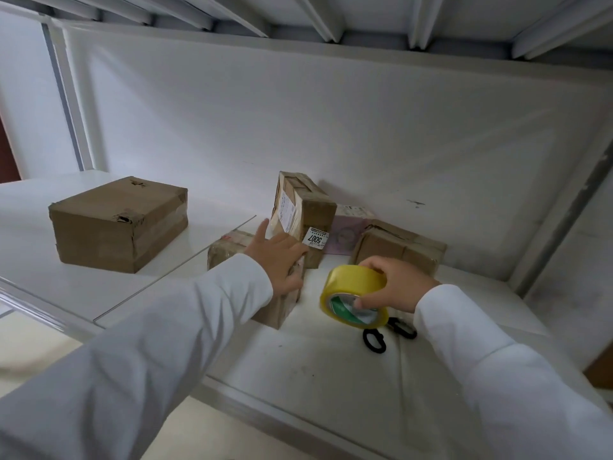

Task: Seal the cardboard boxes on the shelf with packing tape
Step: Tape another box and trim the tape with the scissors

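My right hand (396, 285) grips a yellow roll of packing tape (353, 295) above the white shelf (331, 366), thumb in its core. My left hand (280, 257) rests flat, fingers straight, on top of a small cardboard box (229, 250) lying in the middle of the shelf. Behind it stands an upright box (303, 210) with a white label reading 5007. To the right lies another brown box (398, 245), partly hidden by my right hand. A bigger brown box (119, 222) sits apart at the left.
Black-handled scissors (376, 338) lie on the shelf under the tape roll. A pale pink package (345, 235) sits between the upright box and the right box. The shelf's white back wall (331, 127) and upper shelf (331, 14) close the space; a grey post (564, 210) stands right.
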